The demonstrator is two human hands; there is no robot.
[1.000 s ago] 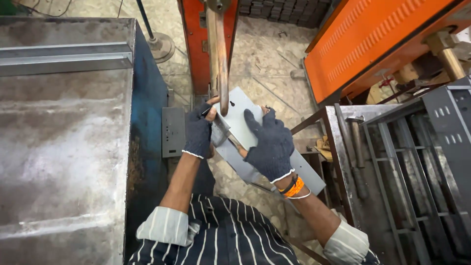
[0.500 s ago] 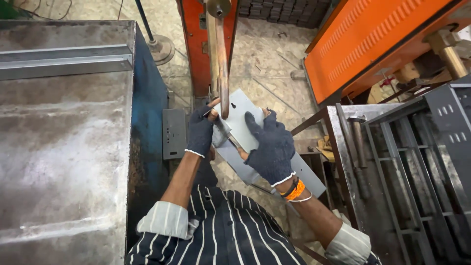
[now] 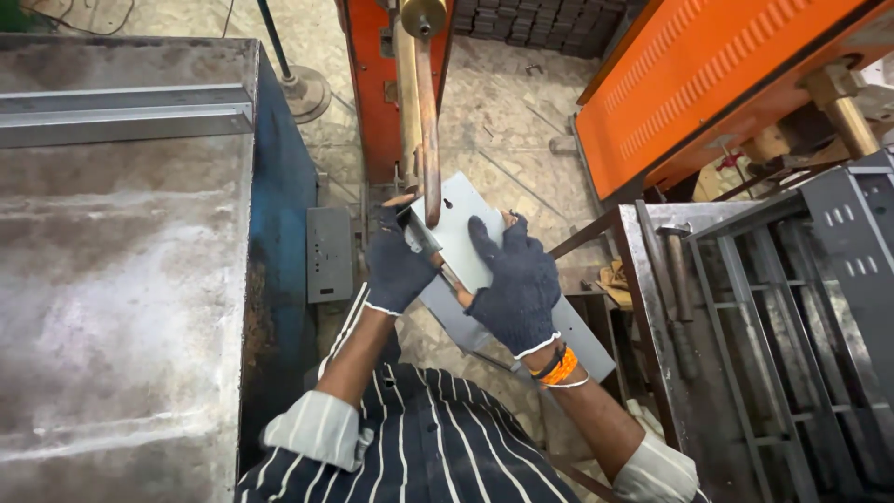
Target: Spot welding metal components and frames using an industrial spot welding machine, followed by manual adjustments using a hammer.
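Both my hands wear dark knit gloves. My left hand (image 3: 396, 268) grips the left edge of a long grey sheet-metal panel (image 3: 463, 231), together with a small metal piece pressed against it. My right hand (image 3: 515, 284) lies spread on top of the panel and holds it down. The panel's far end sits under the copper arm (image 3: 430, 121) of an orange spot-welding machine (image 3: 374, 84). The arm's tip meets the panel just beyond my left thumb. The panel's near end (image 3: 582, 340) runs down to the right past my wrist.
A large grey steel table (image 3: 112, 279) with a blue side fills the left, with a metal channel (image 3: 121, 112) lying on it. Dark metal racks (image 3: 773, 317) stand at the right, an orange machine housing (image 3: 708, 84) above them. A stone floor lies below.
Both hands and the panel stay nearly in place under the copper arm; the view has shifted only slightly.
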